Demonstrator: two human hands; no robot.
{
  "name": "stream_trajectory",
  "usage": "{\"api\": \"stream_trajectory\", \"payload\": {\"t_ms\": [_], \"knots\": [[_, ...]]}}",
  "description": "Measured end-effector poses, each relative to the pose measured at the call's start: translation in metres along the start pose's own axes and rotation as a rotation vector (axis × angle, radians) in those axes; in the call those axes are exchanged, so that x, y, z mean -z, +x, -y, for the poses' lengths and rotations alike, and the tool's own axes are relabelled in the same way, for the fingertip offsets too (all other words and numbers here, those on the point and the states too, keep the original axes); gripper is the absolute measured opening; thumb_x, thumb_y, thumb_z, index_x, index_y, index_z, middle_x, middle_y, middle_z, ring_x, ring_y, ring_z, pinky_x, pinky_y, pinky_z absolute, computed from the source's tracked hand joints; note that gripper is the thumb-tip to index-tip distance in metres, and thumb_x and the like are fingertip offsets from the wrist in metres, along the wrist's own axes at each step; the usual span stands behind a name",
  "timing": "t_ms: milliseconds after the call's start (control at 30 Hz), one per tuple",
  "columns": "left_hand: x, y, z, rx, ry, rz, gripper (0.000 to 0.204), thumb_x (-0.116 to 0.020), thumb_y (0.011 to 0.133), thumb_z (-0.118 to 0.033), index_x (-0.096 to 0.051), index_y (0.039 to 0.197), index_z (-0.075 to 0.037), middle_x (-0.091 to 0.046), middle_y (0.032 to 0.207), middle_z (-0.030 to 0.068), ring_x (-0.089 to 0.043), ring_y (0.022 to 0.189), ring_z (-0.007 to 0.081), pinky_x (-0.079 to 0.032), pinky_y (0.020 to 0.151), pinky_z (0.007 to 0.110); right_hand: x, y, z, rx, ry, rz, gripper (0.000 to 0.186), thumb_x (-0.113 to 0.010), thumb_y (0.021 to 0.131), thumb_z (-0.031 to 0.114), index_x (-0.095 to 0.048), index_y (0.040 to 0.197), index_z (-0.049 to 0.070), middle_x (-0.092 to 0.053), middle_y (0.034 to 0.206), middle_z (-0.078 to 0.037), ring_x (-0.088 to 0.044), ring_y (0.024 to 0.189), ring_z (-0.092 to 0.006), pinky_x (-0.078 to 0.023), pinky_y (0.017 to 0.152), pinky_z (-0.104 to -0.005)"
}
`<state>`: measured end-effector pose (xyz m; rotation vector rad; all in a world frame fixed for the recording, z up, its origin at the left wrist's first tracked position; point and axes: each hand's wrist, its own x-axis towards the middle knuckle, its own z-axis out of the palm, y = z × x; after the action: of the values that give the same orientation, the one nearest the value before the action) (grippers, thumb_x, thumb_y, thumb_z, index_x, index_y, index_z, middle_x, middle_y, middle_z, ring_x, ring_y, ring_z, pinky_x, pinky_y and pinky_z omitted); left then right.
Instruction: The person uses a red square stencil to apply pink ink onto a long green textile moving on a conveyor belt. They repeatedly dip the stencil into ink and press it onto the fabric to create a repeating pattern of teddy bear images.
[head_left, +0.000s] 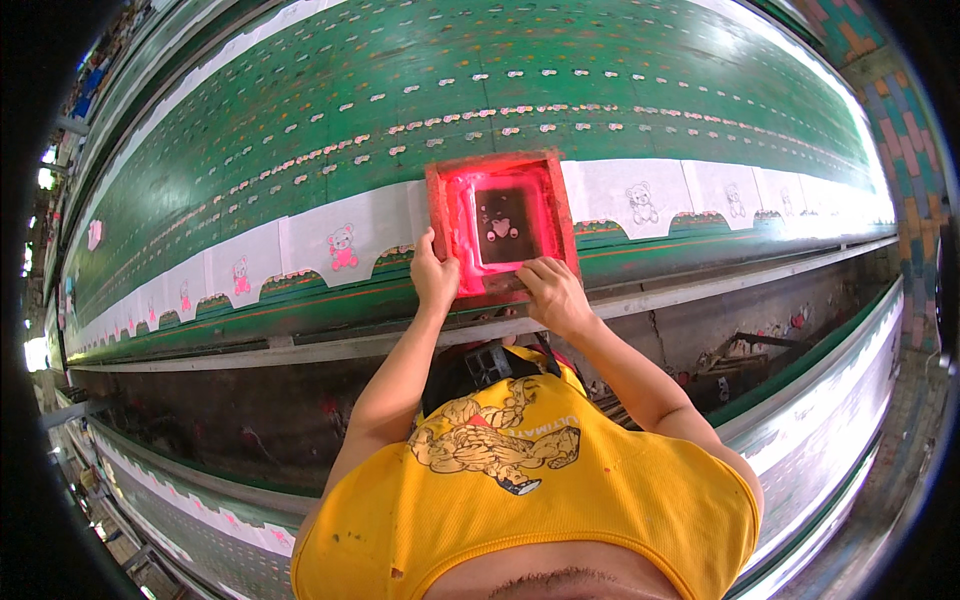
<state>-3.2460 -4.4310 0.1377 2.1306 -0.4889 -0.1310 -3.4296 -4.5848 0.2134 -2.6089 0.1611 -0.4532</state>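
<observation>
A screen printing frame (503, 163) with a red-brown wooden rim lies across the row of white cloth pieces on the green table. Bright pink ink is smeared around its inner edges, and a dark mesh window (508, 212) with a small face-like motif shows in its middle. My left hand (435, 277) grips the frame's left side near its lower corner. On its near side, my right hand (556, 297) has its fingers curled over the edge. Whether a squeegee is under those fingers cannot be seen.
White cloth pieces (641, 200) right of the frame carry bear outlines; those on the left (342, 247) also have pink parts. Small coloured marks dot the long green table (480, 100). Its pale edge rail (300, 352) runs before me. Behind me stands another table (230, 545).
</observation>
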Motion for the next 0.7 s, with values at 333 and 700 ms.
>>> {"api": "stream_trajectory", "payload": {"t_ms": [333,700], "knots": [[0.001,-0.002,-0.002,-0.027,0.015,0.018,0.058,-0.068,0.076,0.0,-0.056,0.132,0.006,-0.063,0.132,0.0298,-0.06,0.125,0.0452,-0.047,0.107,0.048,-0.032,0.088,-0.062,0.091,-0.106,-0.134,0.027,-0.067,0.07,0.004,-0.063,0.096,0.003,-0.065,0.102,-0.013,-0.062,0.103,-0.0341,-0.05,0.091,-0.0457],[0.001,-0.002,-0.002,-0.044,0.015,0.014,0.058,-0.069,0.076,0.002,-0.056,0.132,0.009,-0.064,0.128,0.0312,-0.061,0.123,0.0447,-0.048,0.106,0.045,-0.03,0.123,-0.082,0.012,-0.053,-0.102,0.019,-0.068,0.075,0.004,-0.066,0.093,0.003,-0.066,0.097,-0.014,-0.062,0.099,-0.0364,-0.05,0.088,-0.0482]]}}
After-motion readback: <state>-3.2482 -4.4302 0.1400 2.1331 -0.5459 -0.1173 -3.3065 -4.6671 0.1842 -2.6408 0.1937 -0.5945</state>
